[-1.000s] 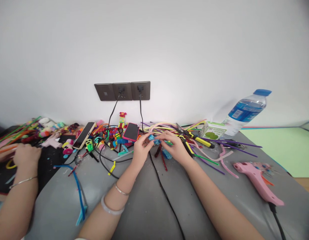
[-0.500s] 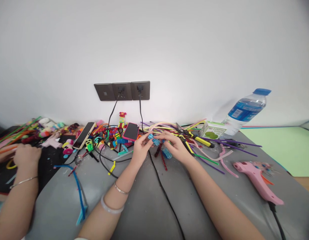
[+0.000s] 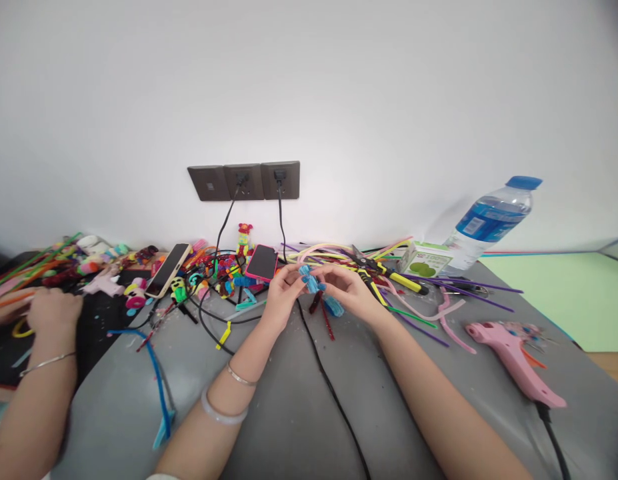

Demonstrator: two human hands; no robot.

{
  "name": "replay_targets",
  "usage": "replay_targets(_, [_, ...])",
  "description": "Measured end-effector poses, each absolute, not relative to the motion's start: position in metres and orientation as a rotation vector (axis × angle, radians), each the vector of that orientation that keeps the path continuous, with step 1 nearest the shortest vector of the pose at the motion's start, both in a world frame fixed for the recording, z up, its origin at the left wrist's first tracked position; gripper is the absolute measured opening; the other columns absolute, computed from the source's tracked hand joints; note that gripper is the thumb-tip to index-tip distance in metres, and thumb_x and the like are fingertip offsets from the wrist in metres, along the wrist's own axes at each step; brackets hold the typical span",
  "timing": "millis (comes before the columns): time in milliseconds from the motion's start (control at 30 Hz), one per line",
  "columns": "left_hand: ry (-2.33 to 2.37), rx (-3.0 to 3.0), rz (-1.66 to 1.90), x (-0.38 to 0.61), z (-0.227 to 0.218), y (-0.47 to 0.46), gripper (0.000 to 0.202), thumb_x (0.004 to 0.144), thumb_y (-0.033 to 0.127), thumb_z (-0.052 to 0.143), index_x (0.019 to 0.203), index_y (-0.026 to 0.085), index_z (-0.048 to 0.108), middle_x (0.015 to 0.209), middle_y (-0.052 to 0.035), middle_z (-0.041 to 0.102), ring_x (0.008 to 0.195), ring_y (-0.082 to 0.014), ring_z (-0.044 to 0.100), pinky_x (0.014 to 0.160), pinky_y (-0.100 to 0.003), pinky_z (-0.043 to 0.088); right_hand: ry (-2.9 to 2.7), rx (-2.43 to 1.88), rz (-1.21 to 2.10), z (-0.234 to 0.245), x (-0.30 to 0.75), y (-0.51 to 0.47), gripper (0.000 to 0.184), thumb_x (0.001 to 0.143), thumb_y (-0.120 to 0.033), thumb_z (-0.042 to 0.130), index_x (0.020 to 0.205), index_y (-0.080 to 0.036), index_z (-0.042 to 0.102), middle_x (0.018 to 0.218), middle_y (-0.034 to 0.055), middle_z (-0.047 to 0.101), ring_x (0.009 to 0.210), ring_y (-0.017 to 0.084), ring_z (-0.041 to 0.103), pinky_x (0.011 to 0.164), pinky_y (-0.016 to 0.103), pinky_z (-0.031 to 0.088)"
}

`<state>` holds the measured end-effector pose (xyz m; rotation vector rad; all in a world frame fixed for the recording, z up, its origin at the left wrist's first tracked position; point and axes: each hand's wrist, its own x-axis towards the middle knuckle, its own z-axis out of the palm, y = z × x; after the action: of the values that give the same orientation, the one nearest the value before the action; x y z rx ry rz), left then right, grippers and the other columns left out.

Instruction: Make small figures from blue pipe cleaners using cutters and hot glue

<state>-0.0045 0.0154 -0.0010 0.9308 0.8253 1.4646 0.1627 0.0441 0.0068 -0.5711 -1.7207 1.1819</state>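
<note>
My left hand (image 3: 281,298) and my right hand (image 3: 349,291) meet over the grey table (image 3: 289,413), both pinched on a small blue pipe-cleaner piece (image 3: 309,279) held between their fingertips. The piece looks coiled or folded. A second blue fuzzy bit (image 3: 333,307) lies on the table just under my right hand. A black cable (image 3: 329,387) runs from between my hands toward me.
Another person's hand (image 3: 51,313) rests at the left by a heap of coloured pipe cleaners (image 3: 33,270). Two phones (image 3: 263,263) lie near the wall sockets (image 3: 245,181). A pink glue gun (image 3: 513,357), yellow-handled cutters (image 3: 389,275), a small box (image 3: 426,260) and a water bottle (image 3: 491,220) stand right.
My hands have lifted the blue piece slightly and turned it more upright between the fingertips. The other person's hand has stayed put.
</note>
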Motion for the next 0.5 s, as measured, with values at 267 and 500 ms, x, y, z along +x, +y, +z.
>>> replay_targets(267, [0.82,0.863,1.437,-0.0051,0.0017,0.0152,0.042,0.062,0.038,0.089,0.094,0.018,0.071,0.081,-0.0011,0.069,0.075,-0.0125,0.064,0.069,-0.025,0.055,-1.767,-0.547,1.138,0.003,0.1628,0.0447,0.024,0.088,-0.04,0.066,0.106,-0.024,0.066,0.081,0.0005,0.054,0.077,0.017,0.054,0.074,0.032,0.049])
replay_targets(500, [0.861,0.892,1.433,-0.0064,-0.0002,0.0159,0.042,0.064,0.037,0.087,0.098,0.018,0.073,0.084,-0.003,0.07,0.076,-0.0128,0.064,0.068,-0.024,0.053,-1.844,-0.596,1.031,0.0083,0.1618,0.0418,0.023,0.09,-0.041,0.062,0.105,-0.023,0.065,0.08,0.0014,0.056,0.072,0.016,0.053,0.067,0.031,0.048])
